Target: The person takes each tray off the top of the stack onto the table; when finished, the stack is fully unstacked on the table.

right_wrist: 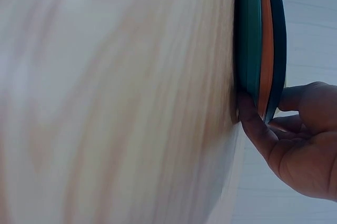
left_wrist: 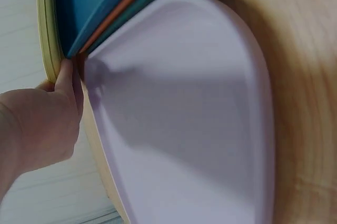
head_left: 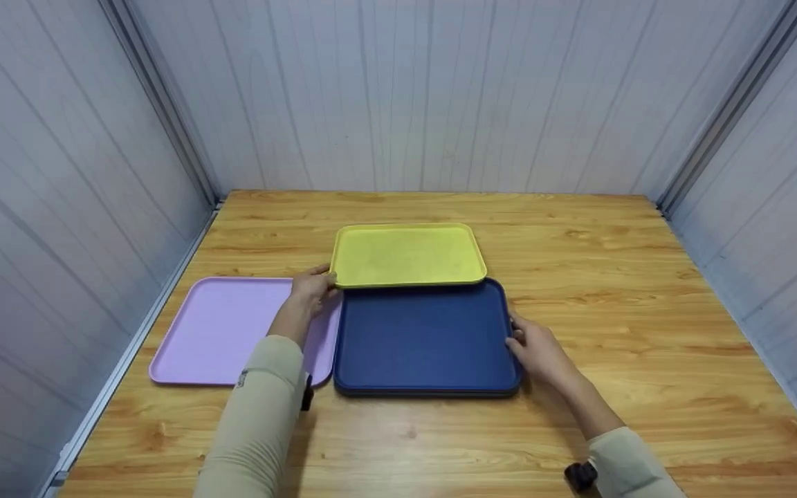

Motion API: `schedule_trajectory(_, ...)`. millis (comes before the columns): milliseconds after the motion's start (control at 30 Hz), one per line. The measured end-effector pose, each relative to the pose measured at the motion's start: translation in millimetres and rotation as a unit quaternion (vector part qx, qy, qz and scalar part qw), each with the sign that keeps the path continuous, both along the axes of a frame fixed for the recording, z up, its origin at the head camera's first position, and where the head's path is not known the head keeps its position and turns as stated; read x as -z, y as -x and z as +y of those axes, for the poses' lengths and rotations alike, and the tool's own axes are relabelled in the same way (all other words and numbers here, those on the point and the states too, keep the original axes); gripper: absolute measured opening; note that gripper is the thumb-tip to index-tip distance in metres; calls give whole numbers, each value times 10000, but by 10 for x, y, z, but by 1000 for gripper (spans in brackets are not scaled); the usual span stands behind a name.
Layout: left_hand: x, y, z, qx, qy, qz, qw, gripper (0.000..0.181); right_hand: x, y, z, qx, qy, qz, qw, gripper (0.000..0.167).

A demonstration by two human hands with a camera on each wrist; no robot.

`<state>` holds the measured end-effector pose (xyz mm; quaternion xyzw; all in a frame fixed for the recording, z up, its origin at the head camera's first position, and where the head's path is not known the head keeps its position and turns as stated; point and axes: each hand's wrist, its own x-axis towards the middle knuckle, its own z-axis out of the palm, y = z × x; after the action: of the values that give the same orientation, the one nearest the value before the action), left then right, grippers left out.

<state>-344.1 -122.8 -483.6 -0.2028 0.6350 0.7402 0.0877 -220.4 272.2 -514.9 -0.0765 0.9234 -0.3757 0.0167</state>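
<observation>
A yellow tray (head_left: 409, 254) lies across the far edge of a dark blue tray (head_left: 426, 339). My left hand (head_left: 312, 289) pinches the yellow tray's near left corner; several yellow rims show there in the left wrist view. Under the blue tray are an orange tray (right_wrist: 267, 45) and a green tray (right_wrist: 250, 39), stacked with it. My right hand (head_left: 540, 349) grips the right edge of this stack, one finger low against the green tray and the thumb by the blue rim. A light purple tray (head_left: 225, 332) sits left of the stack, partly beneath my left wrist.
All the trays are on a wood-grain table (head_left: 647, 332). Pale panelled walls (head_left: 398, 97) stand behind it and along both sides. Dark wrist devices (head_left: 580, 476) are worn at both sleeves.
</observation>
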Motion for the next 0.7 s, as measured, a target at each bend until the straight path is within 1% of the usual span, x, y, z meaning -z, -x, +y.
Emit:
schedule_trajectory(33, 3, -1, -15, 134, -14, -26, 9999, 53, 0, 1, -2, 2, 2, 0, 10000, 58)
schedule_trajectory(200, 29, 9, -79, 740, -387, -43, 9965, 68, 0, 12, 2, -36, 7, 30, 10000, 59)
schedule_trajectory(267, 35, 12, -82, 804, -547, 28, 9953, 72, -1, 14, 6, -34, -8, 40, 10000, 59)
schedule_trajectory(333, 38, 13, -67, 746, -596, 74, 9954, 72, -5, 12, 9, -33, -8, 43, 10000, 58)
schedule_trajectory(500, 43, 3, -4, 348, -522, 162, 9979, 68, 2, 8, 2, -66, 57, 63, 9999, 58)
schedule_trajectory(700, 69, 10, 79, -34, -357, 296, 9989, 63, 17, 7, -2, -88, 20, 91, 9999, 58)
